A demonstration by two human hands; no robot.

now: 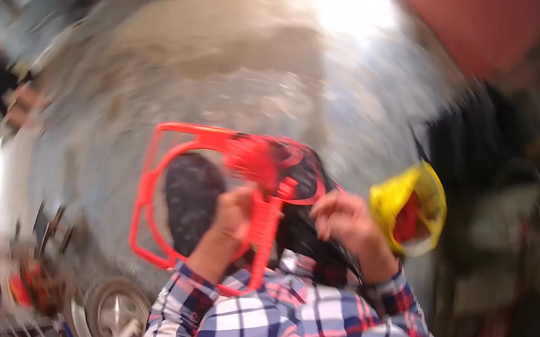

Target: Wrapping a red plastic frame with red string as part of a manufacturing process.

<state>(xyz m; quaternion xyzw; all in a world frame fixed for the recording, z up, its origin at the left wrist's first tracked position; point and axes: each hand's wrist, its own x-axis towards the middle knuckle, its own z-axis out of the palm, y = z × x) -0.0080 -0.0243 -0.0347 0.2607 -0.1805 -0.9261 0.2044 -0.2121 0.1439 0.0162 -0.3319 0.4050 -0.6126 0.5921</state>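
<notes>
A bright red plastic frame point(148, 180) with a large round opening lies across my lap, blurred by motion. My left hand point(234, 214) is closed on the frame's inner edge, beside a ribbed red bar point(264, 246). A red part in the frame's upper middle is too smeared to make out. To the right, my right hand point(345, 225) is held up with its fingers curled together. Whatever they may hold is too blurred to name. Just below that hand lies dark material point(305, 235). A yellow bag point(390, 196) with something red inside stands right of my right hand.
Grey, worn concrete floor point(119, 86) spreads ahead, with bright light at the top. At lower left are a small wheel point(117, 311) and assorted metal parts. A black bag or cloth point(478, 139) sits at right, near a red panel point(476, 24) and dim clutter.
</notes>
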